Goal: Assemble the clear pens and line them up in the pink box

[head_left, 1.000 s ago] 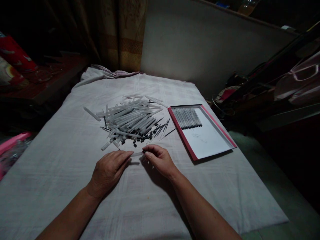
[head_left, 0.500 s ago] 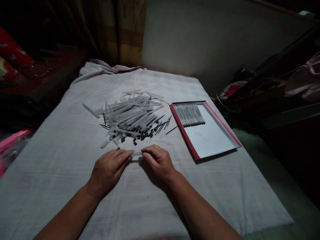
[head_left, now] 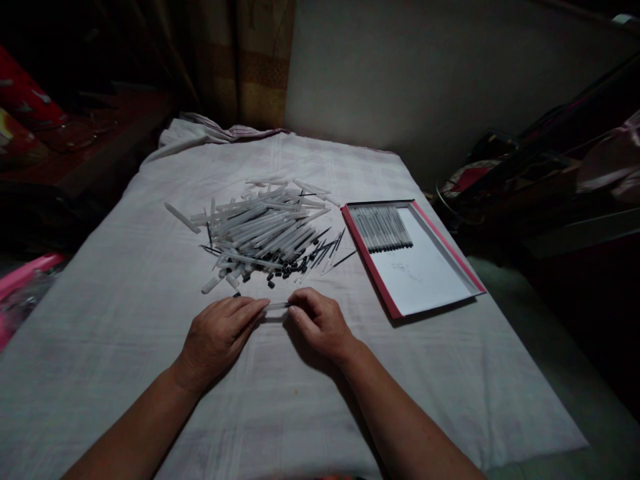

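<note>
My left hand (head_left: 219, 335) and my right hand (head_left: 318, 323) rest on a white cloth-covered table (head_left: 125, 320), fingers pinched on the two ends of one clear pen barrel (head_left: 275, 306) between them. Just beyond lies a heap of clear pen barrels (head_left: 257, 230), with small black caps (head_left: 290, 270) and thin black refills (head_left: 327, 250) scattered along its near right edge. To the right sits a shallow red-edged box (head_left: 430, 277) holding a neat row of finished pens (head_left: 383, 230) at its far end.
A dark wooden surface with red items (head_left: 30, 127) stands at the left. A pink object (head_left: 23, 283) lies at the left table edge. Dark clutter and bags (head_left: 540, 173) fill the right side. A curtain (head_left: 250, 60) hangs behind the table.
Both hands stay on the pen barrel, with the right fingers shifting slightly along its end. The view has tilted a little; the heap and box have not moved.
</note>
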Action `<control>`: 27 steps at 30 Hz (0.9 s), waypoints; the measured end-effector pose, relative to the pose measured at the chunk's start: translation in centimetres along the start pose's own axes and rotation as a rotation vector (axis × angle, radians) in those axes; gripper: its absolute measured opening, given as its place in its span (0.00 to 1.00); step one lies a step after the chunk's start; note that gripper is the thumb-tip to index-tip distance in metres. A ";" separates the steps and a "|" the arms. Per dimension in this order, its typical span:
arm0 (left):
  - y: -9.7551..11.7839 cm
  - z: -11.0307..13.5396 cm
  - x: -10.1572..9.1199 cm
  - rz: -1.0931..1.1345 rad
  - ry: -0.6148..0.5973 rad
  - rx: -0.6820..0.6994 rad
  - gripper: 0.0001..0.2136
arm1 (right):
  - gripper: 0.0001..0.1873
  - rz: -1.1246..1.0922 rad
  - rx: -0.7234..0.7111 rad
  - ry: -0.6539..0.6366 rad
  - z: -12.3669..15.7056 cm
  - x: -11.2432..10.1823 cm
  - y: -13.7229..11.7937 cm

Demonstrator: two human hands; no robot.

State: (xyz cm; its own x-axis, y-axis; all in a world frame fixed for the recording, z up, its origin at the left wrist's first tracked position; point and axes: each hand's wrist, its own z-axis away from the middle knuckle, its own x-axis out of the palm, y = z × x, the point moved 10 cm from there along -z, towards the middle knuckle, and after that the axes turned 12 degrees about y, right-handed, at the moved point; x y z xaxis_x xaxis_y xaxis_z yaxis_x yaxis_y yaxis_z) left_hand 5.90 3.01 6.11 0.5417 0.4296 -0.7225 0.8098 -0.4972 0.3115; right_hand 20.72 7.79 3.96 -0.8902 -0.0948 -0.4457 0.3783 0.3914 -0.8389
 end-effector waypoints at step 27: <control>0.1 0.0 0.1 0.002 -0.005 0.018 0.12 | 0.08 0.072 -0.080 -0.027 0.1 0.0 0.1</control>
State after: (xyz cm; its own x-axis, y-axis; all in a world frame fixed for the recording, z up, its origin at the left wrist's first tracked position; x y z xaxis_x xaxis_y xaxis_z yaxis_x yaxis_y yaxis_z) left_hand 6.01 2.96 6.06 0.5419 0.4250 -0.7251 0.8046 -0.5116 0.3014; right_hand 20.75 7.77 3.85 -0.8542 -0.0879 -0.5125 0.4181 0.4700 -0.7773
